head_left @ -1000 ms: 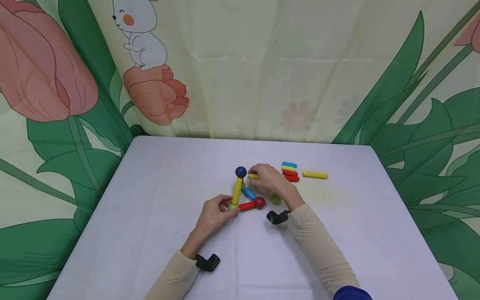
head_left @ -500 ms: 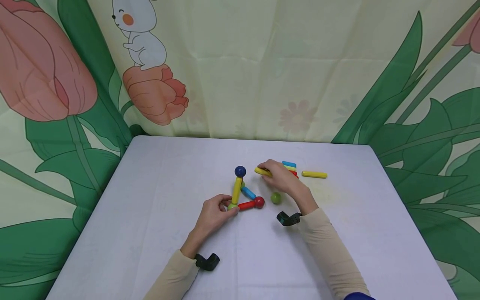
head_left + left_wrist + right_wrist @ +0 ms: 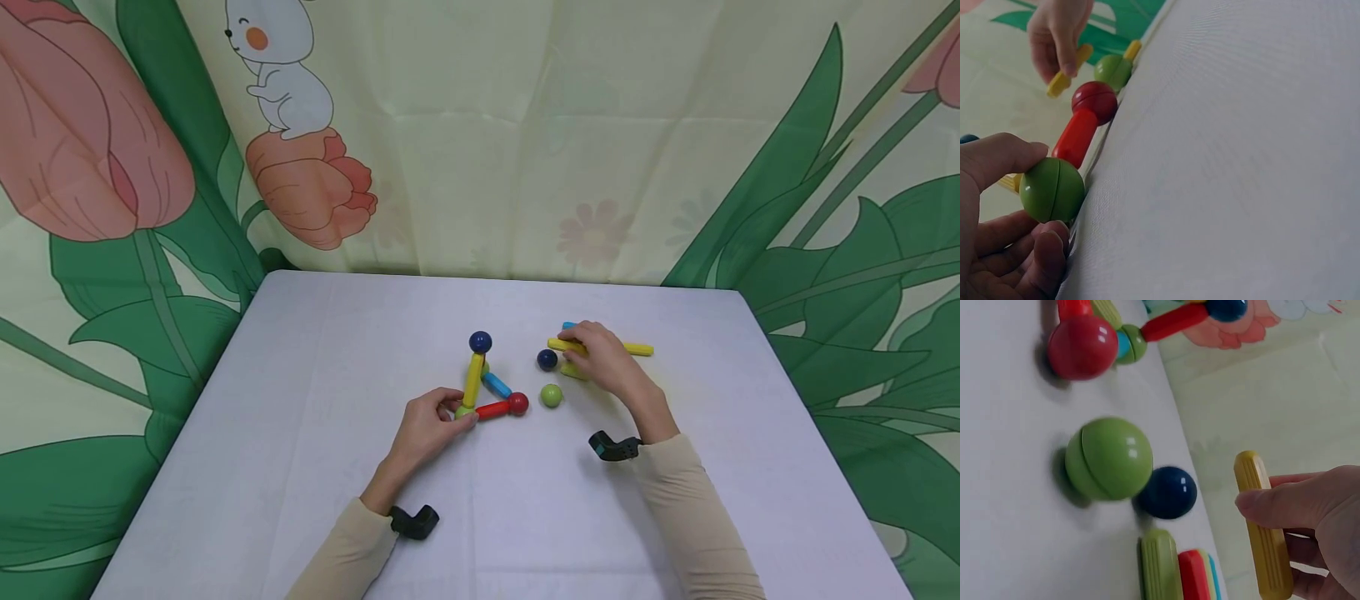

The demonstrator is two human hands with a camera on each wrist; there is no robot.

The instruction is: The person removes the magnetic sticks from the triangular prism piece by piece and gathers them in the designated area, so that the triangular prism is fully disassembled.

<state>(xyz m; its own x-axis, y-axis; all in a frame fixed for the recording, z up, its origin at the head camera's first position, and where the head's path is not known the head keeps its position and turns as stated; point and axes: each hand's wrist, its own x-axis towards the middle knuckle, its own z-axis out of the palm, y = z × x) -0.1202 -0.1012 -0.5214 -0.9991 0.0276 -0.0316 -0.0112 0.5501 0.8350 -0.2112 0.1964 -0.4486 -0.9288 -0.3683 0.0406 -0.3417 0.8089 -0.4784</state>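
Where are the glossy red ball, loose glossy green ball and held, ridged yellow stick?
Glossy red ball (image 3: pixel 518 404): head view, visible middle.
Loose glossy green ball (image 3: pixel 1113 459): right wrist view, centre.
Held, ridged yellow stick (image 3: pixel 1267 542): right wrist view, grooved side.

A white cloth (image 3: pixel 337 350) covers the table, its far corners rounded, with a faint crease running through the near middle. Beyond the far edge hangs a pale yellow-green backdrop (image 3: pixel 465 167), lightly wrinkled. On its left is printed a large pink tulip (image 3: pixel 97 125) above broad green leaves (image 3: pixel 67 500); just right of that, a white cartoon animal (image 3: pixel 288 92) with an orange cheek sits, facing left, on a smaller orange-pink bloom (image 3: pixel 307 192). A faint pinkish flower (image 3: pixel 596 233) shows right of centre, and tall pointed leaves (image 3: pixel 862 292) fill the right side.
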